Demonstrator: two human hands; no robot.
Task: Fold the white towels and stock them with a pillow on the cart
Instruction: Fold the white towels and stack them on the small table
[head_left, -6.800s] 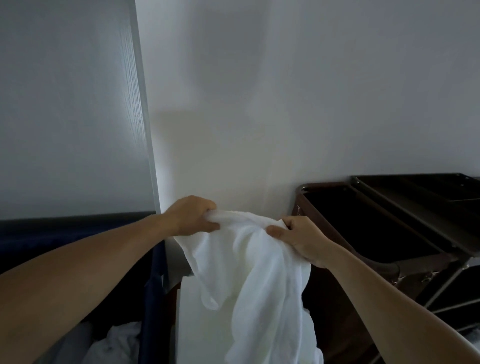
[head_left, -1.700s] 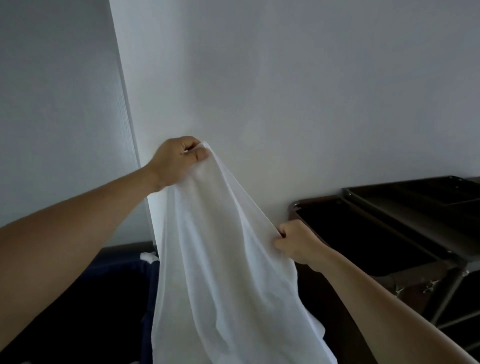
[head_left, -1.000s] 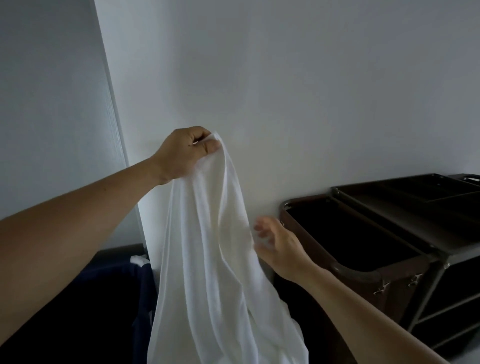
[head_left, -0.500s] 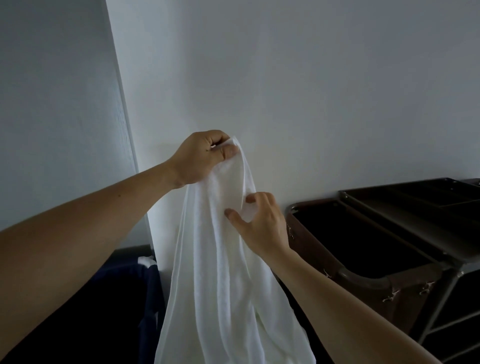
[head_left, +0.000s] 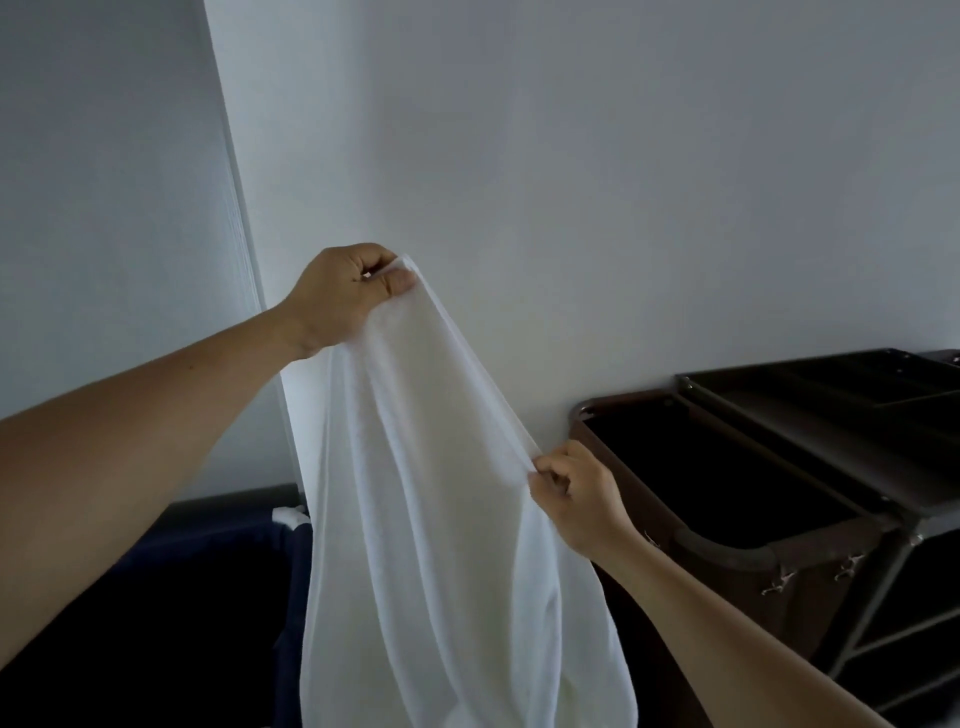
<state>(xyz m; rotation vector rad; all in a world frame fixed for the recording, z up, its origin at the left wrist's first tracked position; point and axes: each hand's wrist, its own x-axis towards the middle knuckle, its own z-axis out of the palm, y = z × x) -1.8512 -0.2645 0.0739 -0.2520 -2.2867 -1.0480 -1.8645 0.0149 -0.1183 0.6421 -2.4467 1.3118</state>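
Aloft, a white towel (head_left: 426, 493) is held up in front of a pale wall (head_left: 597, 156). Its top corner is pinched by the left hand (head_left: 343, 299), raised high, the cloth caught between the thumb and the curled fingers (head_left: 374, 260). Lower and to the right, the towel's sloping edge is gripped by the right hand (head_left: 579, 493), whose fingers (head_left: 553, 470) are curled tight round a small gather of fabric. Between the two hands the edge is drawn into a taut slanting line. Below it the cloth is left hanging in long soft folds, and its lower end is cut off by the bottom of the view.

The towel is carried in the air, to the left of the cart (head_left: 727, 548). The dark brown cart is seen at the right against the wall. An open bag compartment is set at its near end, with a tray top further right. Whether anything lies in the compartment cannot be told, since its inside is in shadow. At lower left a dark blue bin (head_left: 291, 571) is partly hidden by the towel and the left forearm, and a small piece of white cloth (head_left: 289, 515) is seen at its rim.
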